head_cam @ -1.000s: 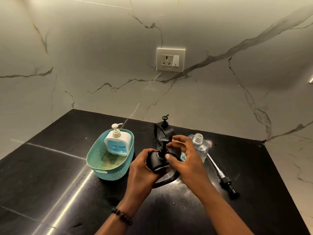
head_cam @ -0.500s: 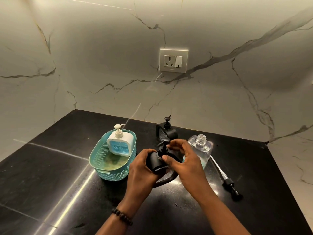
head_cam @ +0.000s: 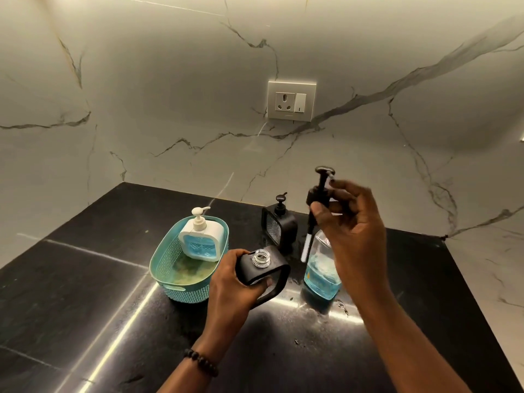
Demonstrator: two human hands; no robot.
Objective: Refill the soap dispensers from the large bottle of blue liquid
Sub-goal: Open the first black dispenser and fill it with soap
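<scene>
The left hand (head_cam: pixel 232 282) grips a black square-bodied soap dispenser (head_cam: pixel 262 272) with its clear threaded neck open, while the right hand (head_cam: pixel 351 231) pinches a black pump head (head_cam: pixel 319 194), lifted above that dispenser with its white dip tube hanging down. Just right of the held dispenser stands the large clear bottle of blue liquid (head_cam: pixel 321 275), partly behind the right hand. Behind the dispenser stands a second black pump dispenser (head_cam: pixel 280 225), and to its left a teal perforated plastic basket (head_cam: pixel 181 285) holds a white pump dispenser with a blue window (head_cam: pixel 201 239), all on the black stone counter (head_cam: pixel 85 293).

Basket (head_cam: pixel 181 290) left on counter (head_cam: pixel 85 293) (dispenser (head_cam: pixel 202 239) inside), second dispenser (head_cam: pixel 283 226) behind, large bottle (head_cam: pixel 321 275) right.
</scene>
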